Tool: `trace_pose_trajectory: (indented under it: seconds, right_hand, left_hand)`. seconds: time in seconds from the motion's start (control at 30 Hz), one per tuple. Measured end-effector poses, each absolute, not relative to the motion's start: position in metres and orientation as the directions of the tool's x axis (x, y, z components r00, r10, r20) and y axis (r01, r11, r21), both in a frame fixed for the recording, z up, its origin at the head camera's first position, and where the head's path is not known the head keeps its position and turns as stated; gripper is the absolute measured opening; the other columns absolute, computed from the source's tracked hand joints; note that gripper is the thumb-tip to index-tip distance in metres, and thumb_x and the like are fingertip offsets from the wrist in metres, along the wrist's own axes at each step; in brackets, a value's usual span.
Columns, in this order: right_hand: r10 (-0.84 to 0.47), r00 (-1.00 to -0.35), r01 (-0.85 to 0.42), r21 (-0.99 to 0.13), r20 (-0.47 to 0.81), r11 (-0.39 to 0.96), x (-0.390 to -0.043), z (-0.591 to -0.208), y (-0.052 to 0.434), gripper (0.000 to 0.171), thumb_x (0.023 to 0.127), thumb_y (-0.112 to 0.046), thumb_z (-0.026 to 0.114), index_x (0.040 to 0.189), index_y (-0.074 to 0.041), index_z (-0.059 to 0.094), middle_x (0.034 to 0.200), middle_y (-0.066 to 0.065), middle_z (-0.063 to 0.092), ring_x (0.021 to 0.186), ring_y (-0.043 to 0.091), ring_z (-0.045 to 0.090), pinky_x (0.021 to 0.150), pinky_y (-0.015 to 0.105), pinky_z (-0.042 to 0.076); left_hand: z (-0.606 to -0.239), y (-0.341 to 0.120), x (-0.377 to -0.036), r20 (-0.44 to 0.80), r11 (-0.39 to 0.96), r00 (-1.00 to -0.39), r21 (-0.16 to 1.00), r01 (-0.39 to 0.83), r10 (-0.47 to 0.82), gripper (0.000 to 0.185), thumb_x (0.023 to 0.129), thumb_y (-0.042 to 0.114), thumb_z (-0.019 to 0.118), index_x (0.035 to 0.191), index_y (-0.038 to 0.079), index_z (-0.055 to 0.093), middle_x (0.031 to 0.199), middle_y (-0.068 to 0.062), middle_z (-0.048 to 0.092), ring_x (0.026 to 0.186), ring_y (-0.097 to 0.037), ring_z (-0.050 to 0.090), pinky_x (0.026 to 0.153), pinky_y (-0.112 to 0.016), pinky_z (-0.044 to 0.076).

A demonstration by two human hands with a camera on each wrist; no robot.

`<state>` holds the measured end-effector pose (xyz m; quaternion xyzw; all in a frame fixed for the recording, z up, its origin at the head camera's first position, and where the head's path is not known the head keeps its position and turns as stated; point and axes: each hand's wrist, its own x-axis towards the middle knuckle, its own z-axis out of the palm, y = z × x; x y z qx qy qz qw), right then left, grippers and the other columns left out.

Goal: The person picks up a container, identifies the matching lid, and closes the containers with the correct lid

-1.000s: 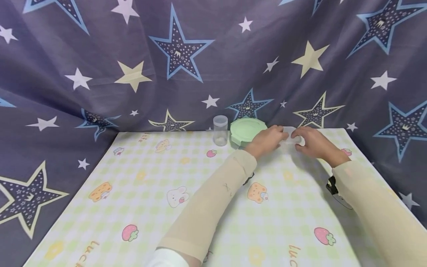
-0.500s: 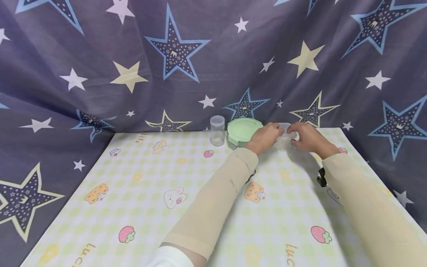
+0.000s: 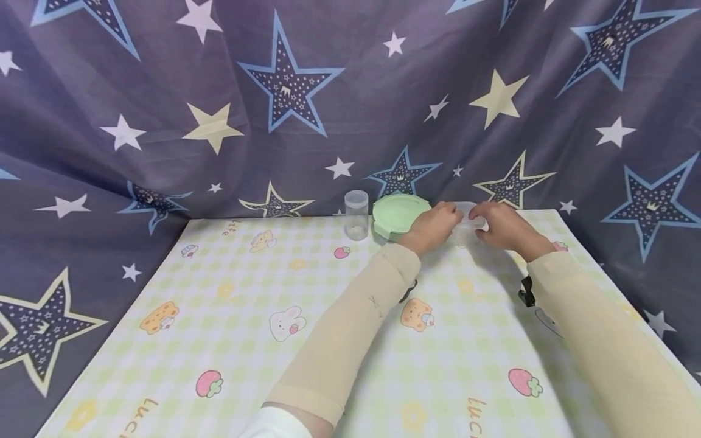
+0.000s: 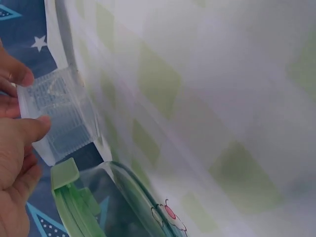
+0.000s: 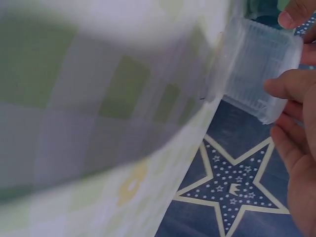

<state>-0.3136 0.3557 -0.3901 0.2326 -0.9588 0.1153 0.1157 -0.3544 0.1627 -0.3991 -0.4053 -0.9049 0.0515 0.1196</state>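
Note:
A clear ribbed plastic box (image 3: 465, 236) stands at the far right of the table, close to the back edge. My left hand (image 3: 435, 226) holds its upper left side, thumb on the near face. The right hand (image 3: 508, 228) grips the upper right side in the same way. In the left wrist view the box (image 4: 64, 116) shows between both hands, its lower end at the tablecloth. From the right wrist, the thumb of my right hand (image 5: 298, 131) lies on the ribbed wall of the box (image 5: 254, 69), fingers behind it.
Just left of the box sits a round glass food container (image 3: 401, 213) with a green clip lid. Beside that stands a clear jar (image 3: 357, 216) with a translucent lid. A star-patterned curtain (image 3: 296, 152) hangs directly behind the checked tablecloth (image 3: 246, 340).
Both hands have moved slightly left with the box, nearer the green-lidded container. Over the last half second they have stayed almost still, and the head view has shifted a little.

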Motion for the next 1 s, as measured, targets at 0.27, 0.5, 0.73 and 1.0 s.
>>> trace_pose_trajectory:
  seconds: [0.27, 0.5, 0.73, 1.0]
  right_hand:
    - [-0.376, -0.887, -0.434, -0.205, 0.270, 0.877, -0.305, -0.387, 0.349, 0.038, 0.090, -0.006, 0.073, 0.125, 0.008, 0.064, 0.125, 0.029, 0.064, 0.116, 0.048, 0.059, 0.099, 0.062, 0.047]
    - [-0.317, -0.908, -0.393, -0.289, 0.275, 0.873, -0.296, -0.398, 0.336, 0.044, 0.099, -0.017, 0.066, 0.132, 0.012, 0.058, 0.132, 0.032, 0.060, 0.125, 0.051, 0.053, 0.108, 0.063, 0.040]
    - [-0.303, -0.894, -0.406, -0.312, 0.329, 0.859, -0.284, -0.397, 0.315, 0.055, 0.101, -0.024, 0.064, 0.140, 0.011, 0.051, 0.141, 0.033, 0.053, 0.134, 0.051, 0.044, 0.114, 0.063, 0.033]
    - [-0.329, -0.889, -0.418, -0.270, 0.318, 0.867, -0.274, -0.390, 0.289, 0.066, 0.103, -0.033, 0.060, 0.150, 0.010, 0.040, 0.151, 0.034, 0.042, 0.142, 0.052, 0.034, 0.120, 0.065, 0.021]
  left_hand:
    - [-0.398, 0.136, -0.342, 0.299, 0.686, -0.626, -0.168, 0.708, 0.720, 0.040, 0.105, 0.038, 0.058, 0.140, 0.018, 0.057, 0.132, -0.001, 0.056, 0.118, -0.017, 0.052, 0.089, -0.025, 0.055]
    - [-0.394, 0.101, -0.330, 0.331, 0.709, -0.654, -0.071, 0.702, 0.680, 0.039, 0.105, 0.041, 0.057, 0.135, 0.017, 0.062, 0.129, -0.001, 0.057, 0.123, -0.019, 0.051, 0.096, -0.028, 0.053]
    - [-0.385, 0.061, -0.318, 0.354, 0.711, -0.664, -0.004, 0.703, 0.659, 0.043, 0.105, 0.040, 0.058, 0.136, 0.011, 0.063, 0.130, -0.005, 0.060, 0.124, -0.022, 0.054, 0.104, -0.032, 0.049]
    - [-0.377, 0.023, -0.310, 0.309, 0.753, -0.726, 0.049, 0.657, 0.614, 0.048, 0.104, 0.043, 0.058, 0.140, 0.012, 0.061, 0.138, -0.006, 0.056, 0.127, -0.022, 0.053, 0.103, -0.035, 0.051]
